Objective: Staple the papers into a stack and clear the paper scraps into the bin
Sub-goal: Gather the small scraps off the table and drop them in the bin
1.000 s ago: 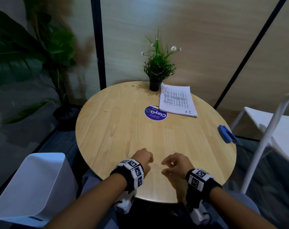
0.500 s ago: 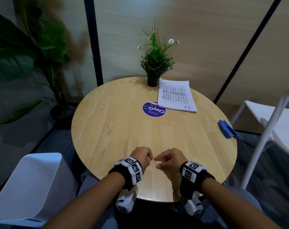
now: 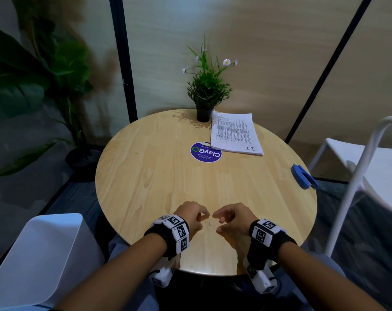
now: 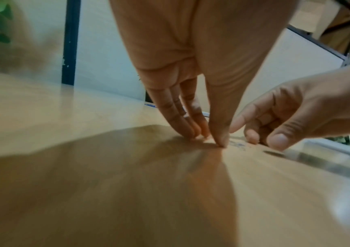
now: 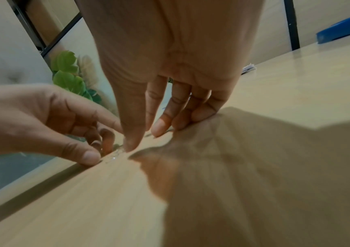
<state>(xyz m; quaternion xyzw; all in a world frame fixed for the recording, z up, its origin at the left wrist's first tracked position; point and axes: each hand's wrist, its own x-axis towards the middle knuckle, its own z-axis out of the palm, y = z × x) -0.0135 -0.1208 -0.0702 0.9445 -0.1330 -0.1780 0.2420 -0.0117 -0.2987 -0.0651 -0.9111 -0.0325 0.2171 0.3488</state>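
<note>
From the head view we see a round wooden worktop point(image 3: 145, 176) with our two hands near its near edge, close together but not touching. The left hand point(image 3: 191, 215) and the right hand point(image 3: 232, 217) both have curled fingers, and a small cluster of tiny glinting scraps point(image 3: 209, 224) lies on the wood between them. At the far side the stack of papers point(image 3: 234, 134) lies flat just right of a small potted plant point(image 3: 205, 95), its near left corner reaching a round blue sticker point(image 3: 205, 152). A blue stapler point(image 3: 302, 176) sits at the right edge, well apart from the hands. A white bin point(image 3: 35, 259) stands on the floor at the near left, and a white chair point(image 3: 358, 167) on the right.

The left wrist view shows what the head view cannot: the left hand's fingertips point(image 4: 220, 140) touch the worktop, thumb and fingers drawn together, with small dark specks just right of them. Whether they pinch a scrap we cannot tell.

The right wrist view shows the right hand's thumb tip point(image 5: 130, 143) on the wood beside shiny bits, other fingers resting apart; again we cannot tell whether anything is held.
</note>
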